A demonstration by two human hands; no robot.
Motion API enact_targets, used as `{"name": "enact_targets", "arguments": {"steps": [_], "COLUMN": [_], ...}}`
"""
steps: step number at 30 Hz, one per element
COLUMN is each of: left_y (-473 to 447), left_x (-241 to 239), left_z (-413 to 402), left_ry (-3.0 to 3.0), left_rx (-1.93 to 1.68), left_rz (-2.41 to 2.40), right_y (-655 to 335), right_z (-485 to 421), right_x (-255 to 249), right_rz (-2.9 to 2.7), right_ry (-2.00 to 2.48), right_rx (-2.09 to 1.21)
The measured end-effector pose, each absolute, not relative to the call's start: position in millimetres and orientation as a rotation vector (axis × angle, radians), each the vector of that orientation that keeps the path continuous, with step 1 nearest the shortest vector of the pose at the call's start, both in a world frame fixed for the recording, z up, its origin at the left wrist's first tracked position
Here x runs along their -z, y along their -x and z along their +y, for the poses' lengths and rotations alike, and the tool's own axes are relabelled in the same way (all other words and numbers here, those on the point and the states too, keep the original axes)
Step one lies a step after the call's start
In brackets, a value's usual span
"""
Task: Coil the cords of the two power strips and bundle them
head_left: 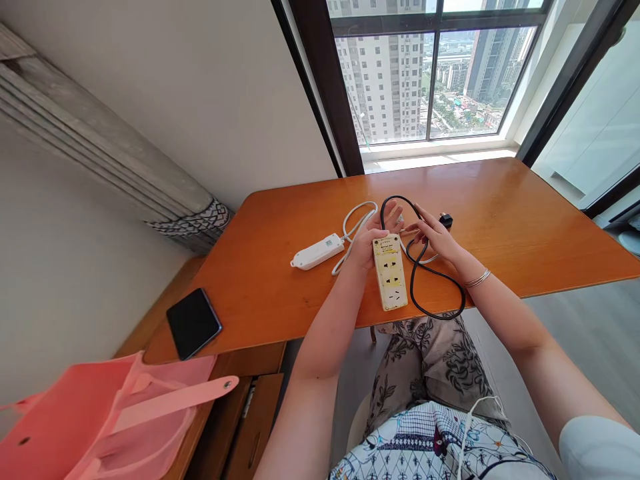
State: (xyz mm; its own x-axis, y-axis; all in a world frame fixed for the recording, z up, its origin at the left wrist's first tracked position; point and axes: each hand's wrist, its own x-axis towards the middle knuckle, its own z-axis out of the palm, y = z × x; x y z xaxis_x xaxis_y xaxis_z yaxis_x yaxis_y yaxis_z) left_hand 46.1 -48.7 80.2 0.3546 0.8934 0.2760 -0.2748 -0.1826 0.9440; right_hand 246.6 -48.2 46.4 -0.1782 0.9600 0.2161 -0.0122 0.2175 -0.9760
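Note:
A yellowish power strip [389, 273] lies lengthwise on the orange wooden table [525, 220], near its front edge. My left hand [373, 235] rests closed on the strip's far end. My right hand [434, 235] pinches the strip's black cord [430, 280] close to that same end. The cord loops away over the table, hangs past the front edge and ends in a black plug [446, 219] behind my right hand. A white power strip [319, 252] with a white cord [356, 223] lies just left of my left hand.
A black phone [193, 322] lies at the table's near left corner. A pink bag [100, 420] sits lower left beside a wooden cabinet [240, 413]. A window [425, 67] stands behind the table. My lap is below the front edge.

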Motion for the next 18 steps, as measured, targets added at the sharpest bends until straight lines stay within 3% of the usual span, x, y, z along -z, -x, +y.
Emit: {"name": "enact_targets", "arguments": {"steps": [4, 13, 18], "left_y": [-44.9, -37.5, -32.3], "left_x": [-81.7, -79.3, -84.0], "left_z": [-50.1, -47.0, -44.4], "left_ry": [-1.378, -1.298, -0.953], "left_rx": [-1.219, -1.22, -1.203], "left_rz": [0.693, 0.64, 0.629], "right_y": [-244.9, -254.0, -255.8], "right_z": [-50.6, -66.0, -68.1], "right_x": [-48.3, -72.8, -76.7], "right_rz": [-1.446, -1.311, -1.216], "right_ry": [0.885, 0.623, 0.59], "right_rx": [-1.165, -1.823, -1.918]}}
